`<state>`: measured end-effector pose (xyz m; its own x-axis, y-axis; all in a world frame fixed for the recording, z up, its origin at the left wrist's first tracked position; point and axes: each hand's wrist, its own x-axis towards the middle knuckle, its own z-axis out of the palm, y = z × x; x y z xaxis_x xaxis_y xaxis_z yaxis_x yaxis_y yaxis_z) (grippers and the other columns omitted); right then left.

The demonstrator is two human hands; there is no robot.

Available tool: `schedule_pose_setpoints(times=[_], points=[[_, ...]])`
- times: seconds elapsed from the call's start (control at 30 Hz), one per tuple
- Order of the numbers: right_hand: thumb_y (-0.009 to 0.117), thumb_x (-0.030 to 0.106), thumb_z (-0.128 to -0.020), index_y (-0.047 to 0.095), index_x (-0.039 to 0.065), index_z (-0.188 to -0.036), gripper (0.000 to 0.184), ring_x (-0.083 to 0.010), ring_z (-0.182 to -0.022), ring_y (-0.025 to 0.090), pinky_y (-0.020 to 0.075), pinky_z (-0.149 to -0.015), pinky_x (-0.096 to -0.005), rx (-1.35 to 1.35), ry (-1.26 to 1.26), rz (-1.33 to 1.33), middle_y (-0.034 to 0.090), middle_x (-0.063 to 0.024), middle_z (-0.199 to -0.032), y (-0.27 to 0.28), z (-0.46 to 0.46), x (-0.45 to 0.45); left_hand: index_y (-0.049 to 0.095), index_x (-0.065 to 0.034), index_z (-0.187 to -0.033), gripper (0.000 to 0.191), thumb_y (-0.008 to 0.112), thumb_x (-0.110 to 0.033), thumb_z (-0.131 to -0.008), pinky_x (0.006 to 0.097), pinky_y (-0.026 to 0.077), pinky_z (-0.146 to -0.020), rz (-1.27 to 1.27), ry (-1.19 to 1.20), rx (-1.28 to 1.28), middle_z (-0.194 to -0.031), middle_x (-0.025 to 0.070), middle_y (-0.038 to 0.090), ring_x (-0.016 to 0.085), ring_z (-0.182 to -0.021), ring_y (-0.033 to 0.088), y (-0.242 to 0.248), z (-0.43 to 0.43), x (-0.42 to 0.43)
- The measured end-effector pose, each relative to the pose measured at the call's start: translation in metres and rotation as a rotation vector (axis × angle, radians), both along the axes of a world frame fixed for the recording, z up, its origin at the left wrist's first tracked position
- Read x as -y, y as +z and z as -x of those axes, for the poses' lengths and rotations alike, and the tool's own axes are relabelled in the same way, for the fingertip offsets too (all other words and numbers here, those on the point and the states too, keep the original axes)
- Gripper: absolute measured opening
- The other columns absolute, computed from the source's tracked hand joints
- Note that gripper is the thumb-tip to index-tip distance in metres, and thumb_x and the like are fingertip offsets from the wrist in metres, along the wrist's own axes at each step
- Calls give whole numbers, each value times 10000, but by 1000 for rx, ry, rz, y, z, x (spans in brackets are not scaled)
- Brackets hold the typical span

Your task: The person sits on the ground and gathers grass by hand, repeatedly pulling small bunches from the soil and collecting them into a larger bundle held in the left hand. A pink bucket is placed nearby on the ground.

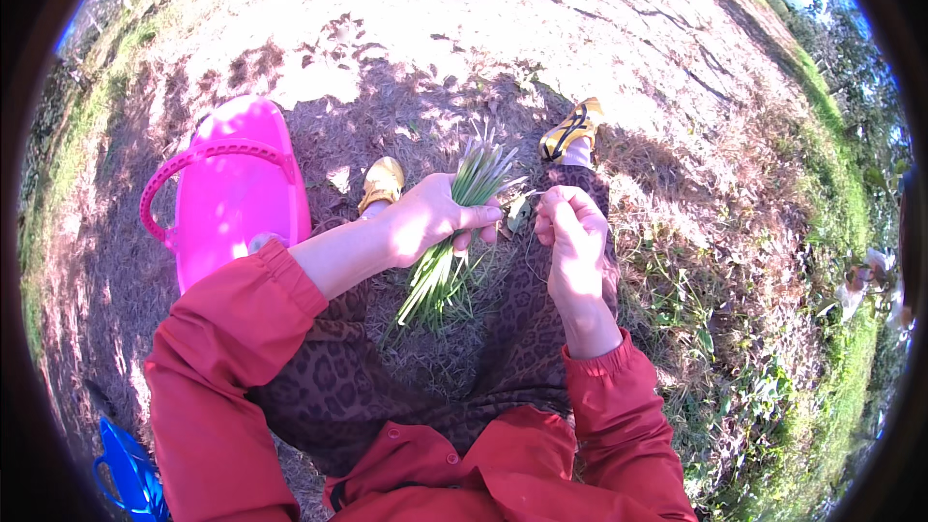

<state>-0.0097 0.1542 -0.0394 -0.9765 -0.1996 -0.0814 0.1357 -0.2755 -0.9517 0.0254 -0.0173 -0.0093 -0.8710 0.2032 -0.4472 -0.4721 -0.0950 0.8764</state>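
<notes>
My left hand (pixel 435 221) is wrapped around a bunch of long, thin green stems (pixel 482 174), which look like chives or a similar plant. Pale ends of the bunch point away from me, and the green ends (pixel 428 290) hang down towards my lap. To its right, my right hand (pixel 573 232) pinches a thin pale strand (pixel 534 193) between thumb and forefinger. What the strand is made of is too fine to make out. A small leaf (pixel 518 213) shows between the two hands.
A bright pink plastic tub (pixel 243 196) with a perforated handle (pixel 217 148) stands left of my legs. Something greyish (pixel 264 241) shows in it beside my sleeve. A blue plastic container (pixel 130 471) is at lower left. My yellow shoes (pixel 573 132) rest on dry grass; weeds (pixel 689 304) grow at right.
</notes>
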Motion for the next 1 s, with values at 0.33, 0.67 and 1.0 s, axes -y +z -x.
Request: schedule_pose_setpoints(times=[0.33, 0.67, 1.0], points=[[474, 278, -894, 504, 93, -656, 302, -49, -530, 420, 314, -479, -184, 125, -47, -63, 492, 17, -642, -22, 23, -40, 525, -31, -906, 170, 625, -121, -802, 222, 428, -474, -226, 39, 52, -718, 79, 593, 96, -493, 504, 6, 4, 16], [499, 250, -891, 569, 65, -765, 234, -18, -565, 447, 331, -499, -157, 97, 172, -437, 518, 42, -667, -94, -6, -57, 520, 14, -946, 192, 583, -131, -838, 222, 448, -493, -254, 62, -67, -765, 96, 592, 96, -522, 510, 21, 1, 24], [636, 105, -769, 570, 39, -796, 97, -83, -580, 456, 395, -558, -226, -62, 219, -619, 484, 10, -641, -123, -28, -46, 537, -31, -921, 135, 564, -144, -852, 218, 450, -518, -211, 97, -159, -754, 64, 599, 72, -523, 497, 29, -2, 31]])
